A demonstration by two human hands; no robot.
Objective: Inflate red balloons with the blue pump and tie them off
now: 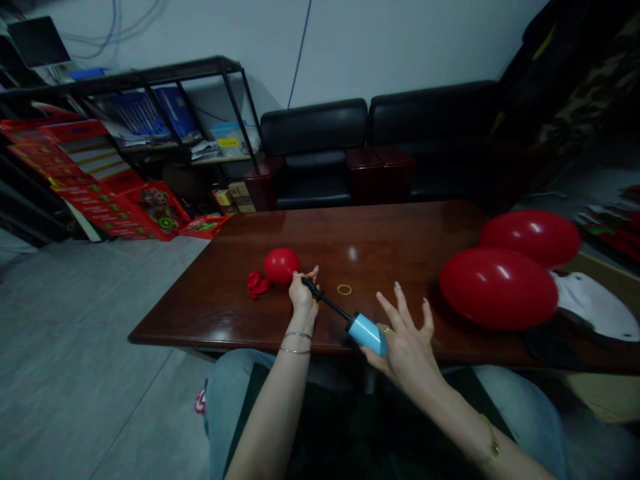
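Note:
My left hand [304, 293] pinches the neck of a small, partly filled red balloon [281, 265] at the black nozzle of a balloon pump. The pump [367, 333] has a light blue body and a black rod, and it slants down to the right above the table's front edge. My right hand [407, 340] grips the blue body between thumb and palm, with the other fingers spread out. Limp red balloons [257, 285] lie just left of the small balloon. A yellow rubber ring [345, 289] rests on the table between my hands.
Two large inflated red balloons [500, 287] sit at the right of the brown table [380, 233], beside a white object [595, 303]. Black sofas [315, 133] stand behind it. Red boxes [110, 180] are stacked by a shelf [220, 67] at the left.

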